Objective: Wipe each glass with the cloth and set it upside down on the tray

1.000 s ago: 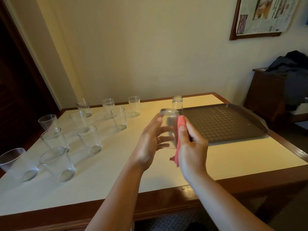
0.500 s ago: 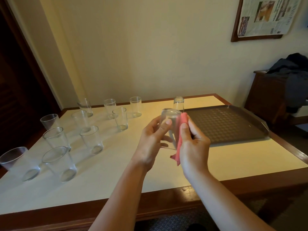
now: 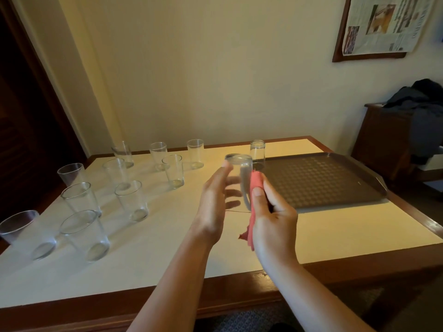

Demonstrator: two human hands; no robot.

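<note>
A person's left hand [image 3: 215, 202] curls its fingers [image 3: 233, 180] round an upturned glass [image 3: 239, 180] held above a table [image 3: 167, 236], while the right hand [image 3: 271, 216] pinches a pink cloth [image 3: 254, 188] against the glass's side. Beyond the right fingertips lies a dark tray [image 3: 335, 188], one upturned glass [image 3: 257, 152] at its corner; upright glasses [image 3: 129, 200] stand left of the left fingers

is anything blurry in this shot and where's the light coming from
Head view: the left hand and held glass are motion-smeared; the standing glasses' shadows fall toward the left, so light seems to come from the right; wide-angle distortion bows the table edges.
</note>
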